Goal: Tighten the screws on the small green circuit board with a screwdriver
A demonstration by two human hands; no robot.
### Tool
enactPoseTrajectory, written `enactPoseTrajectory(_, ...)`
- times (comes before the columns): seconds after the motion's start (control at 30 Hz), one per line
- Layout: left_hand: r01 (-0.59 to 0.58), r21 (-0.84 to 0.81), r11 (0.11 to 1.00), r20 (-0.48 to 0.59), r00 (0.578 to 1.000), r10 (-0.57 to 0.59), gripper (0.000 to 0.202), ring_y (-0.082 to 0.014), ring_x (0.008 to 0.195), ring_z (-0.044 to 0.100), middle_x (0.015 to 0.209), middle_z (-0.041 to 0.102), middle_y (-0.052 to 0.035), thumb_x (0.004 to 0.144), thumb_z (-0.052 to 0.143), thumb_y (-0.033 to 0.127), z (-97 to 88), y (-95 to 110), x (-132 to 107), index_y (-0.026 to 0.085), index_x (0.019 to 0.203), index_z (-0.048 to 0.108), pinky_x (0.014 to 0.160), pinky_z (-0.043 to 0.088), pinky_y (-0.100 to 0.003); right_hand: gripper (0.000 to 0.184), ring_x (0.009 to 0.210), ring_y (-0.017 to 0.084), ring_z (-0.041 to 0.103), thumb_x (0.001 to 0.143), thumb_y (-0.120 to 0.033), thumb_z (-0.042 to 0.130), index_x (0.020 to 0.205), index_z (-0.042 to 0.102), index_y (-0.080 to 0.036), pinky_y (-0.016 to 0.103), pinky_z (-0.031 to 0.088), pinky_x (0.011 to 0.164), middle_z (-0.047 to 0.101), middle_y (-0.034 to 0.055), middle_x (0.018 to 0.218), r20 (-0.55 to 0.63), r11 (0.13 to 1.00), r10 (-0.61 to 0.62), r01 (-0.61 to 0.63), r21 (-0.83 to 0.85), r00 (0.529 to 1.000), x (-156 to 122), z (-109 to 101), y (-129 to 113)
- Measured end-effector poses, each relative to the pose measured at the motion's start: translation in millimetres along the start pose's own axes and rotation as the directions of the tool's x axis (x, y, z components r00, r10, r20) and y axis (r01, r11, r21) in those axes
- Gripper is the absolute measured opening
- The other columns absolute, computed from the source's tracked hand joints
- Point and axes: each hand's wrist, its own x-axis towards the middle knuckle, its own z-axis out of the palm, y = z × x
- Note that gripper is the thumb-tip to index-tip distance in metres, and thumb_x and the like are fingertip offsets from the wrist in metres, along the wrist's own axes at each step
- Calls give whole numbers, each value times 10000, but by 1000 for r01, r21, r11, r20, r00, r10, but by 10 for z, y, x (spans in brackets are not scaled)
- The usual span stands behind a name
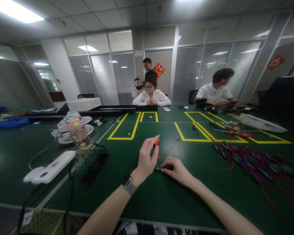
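Note:
My left hand, with a watch on its wrist, is raised over the green table. Its thumb and fingers are closed around an orange-handled screwdriver, which stands nearly upright; the hand hides part of it. Below the screwdriver a small green circuit board lies on the table. My right hand rests to the right of it and pinches its right end between thumb and fingers. Whether the screwdriver's tip touches the board is too small to tell.
A heap of small boards with red and blue wires lies at right, with tools behind it. Yellow tape outlines mark the table. A bottle and a white device stand at left. People sit across the table.

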Motion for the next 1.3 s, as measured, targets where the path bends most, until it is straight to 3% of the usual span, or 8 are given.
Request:
enactPoseTrajectory(0.17,-4,66,998,-70,998,8,242,-167,839,565,906,564,-35,921,565,239,5,-22,-5,213,1159,607,752,490,-295,88,746,173,619,788,-161,688,839,755,-185,282,507,703,670,34,841,-6,1000,0,0,11,1000,0,8,3)
enactPoseTrajectory(0.37,39,-21,999,14,999,-39,346,-176,987,579,1082,584,-77,987,391,195,21,-13,-23,212,1314,503,862,490,-315,82,735,171,614,770,-137,696,814,754,-174,269,485,679,656,30,800,-9,1000,4,-4,11,1000,13,25,27)
enactPoseTrajectory(0.57,23,27,999,-38,999,-22,293,-152,836,576,928,570,-32,955,507,229,31,-41,-33,227,1243,561,766,495,-278,84,747,173,613,779,-145,683,818,750,-178,273,491,693,661,34,825,-2,1000,3,-3,12,1000,14,21,27)
enactPoseTrajectory(0.73,6,-26,1000,12,1000,-5,352,-174,1012,587,1105,604,-79,992,391,188,16,-13,-27,218,1324,505,876,491,-311,77,745,174,612,783,-146,680,810,746,-176,275,488,693,656,33,815,2,1000,3,-3,10,1000,8,11,14)
enactPoseTrajectory(0.97,-12,50,999,-62,998,15,291,-158,835,589,901,611,-35,955,510,243,15,-24,-4,210,1235,579,761,497,-289,82,758,177,615,789,-155,678,823,750,-173,278,489,700,660,39,830,11,1000,4,-4,4,1000,11,-1,-4)
enactPoseTrajectory(1.13,-14,10,1000,-14,1000,14,341,-170,946,594,1037,621,-71,988,405,195,17,-14,-12,204,1308,521,828,498,-311,83,755,176,614,784,-147,682,824,751,-173,278,490,706,660,37,826,9,1000,9,-9,4,1000,13,-4,-13)
enactPoseTrajectory(1.3,-30,39,999,-73,997,33,287,-162,862,582,927,604,-40,946,524,216,24,-34,-14,204,1228,574,780,492,-296,78,743,173,611,781,-150,688,827,748,-170,273,487,688,654,36,821,16,1000,6,-6,15,1000,10,3,11)
